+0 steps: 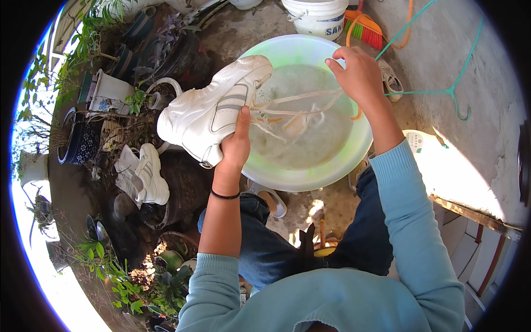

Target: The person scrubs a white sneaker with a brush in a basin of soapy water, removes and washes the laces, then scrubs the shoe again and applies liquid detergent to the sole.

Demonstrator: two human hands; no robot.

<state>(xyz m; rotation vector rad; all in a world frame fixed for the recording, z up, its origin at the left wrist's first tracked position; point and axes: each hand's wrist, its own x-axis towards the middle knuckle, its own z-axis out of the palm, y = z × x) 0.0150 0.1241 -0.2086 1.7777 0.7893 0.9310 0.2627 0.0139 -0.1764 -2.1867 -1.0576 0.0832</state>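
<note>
My left hand (pixel 236 143) grips a white sneaker (pixel 215 108) by its heel end, with the thumb along its side. The shoe is tipped on its side over the left rim of a pale green plastic basin (pixel 307 182). Cloudy water (pixel 315 153) stands in the basin. Off-white shoelaces (pixel 303 98) stretch from the sneaker across the water to my right hand (pixel 361 74), whose curled fingers hold them above the right side of the basin. A pale tan object (pixel 296 124) shows in the water beneath the laces; its kind is unclear.
Another pair of white sneakers (pixel 151 176) rests among plant pots on the left. Behind the basin stand a white bucket (pixel 317 18) and a broom (pixel 365 31). A green wire hanger (pixel 450 89) hangs at the right, near another shoe (pixel 390 79) on the floor.
</note>
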